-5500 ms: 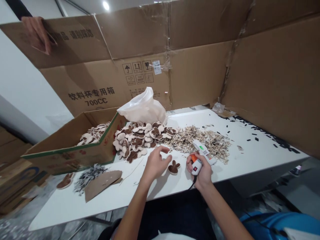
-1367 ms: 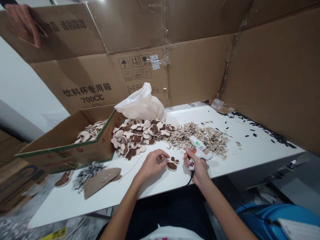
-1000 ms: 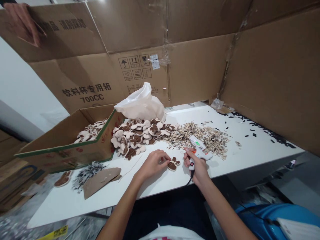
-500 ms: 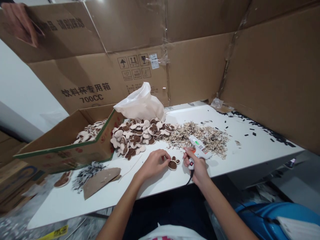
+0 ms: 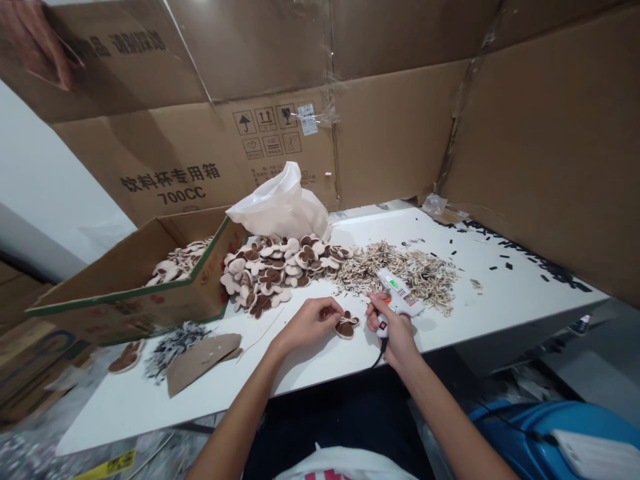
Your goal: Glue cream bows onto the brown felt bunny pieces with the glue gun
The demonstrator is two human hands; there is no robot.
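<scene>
On the white table edge in front of me lies a small brown felt bunny patch [image 5: 347, 325] with a pale string bow across it. My left hand [image 5: 313, 321] is at its left side, thumb and forefinger closed together at the patch's edge. My right hand [image 5: 394, 331] grips a white hot glue gun [image 5: 399, 301] with a green display and a black cord. The glue gun's nozzle is mostly hidden by my fingers. Behind it spreads a heap of small string bows [image 5: 417, 273]. A pile of brown and cream bunny patches [image 5: 273, 270] sits beyond my left hand.
An open carton [image 5: 125, 307] holding more patches stands at the left. A white plastic bag [image 5: 285, 207] leans behind the pile. Cardboard scrap [image 5: 203, 360] and dark snippets [image 5: 173, 350] lie front left. Black bits [image 5: 540, 260] line the right. Another person's hand [image 5: 40, 47] appears upper left.
My left fingertips have shifted slightly up along the bunny patch, showing more of its bow. My right hand and the glue gun stay nearly in place.
</scene>
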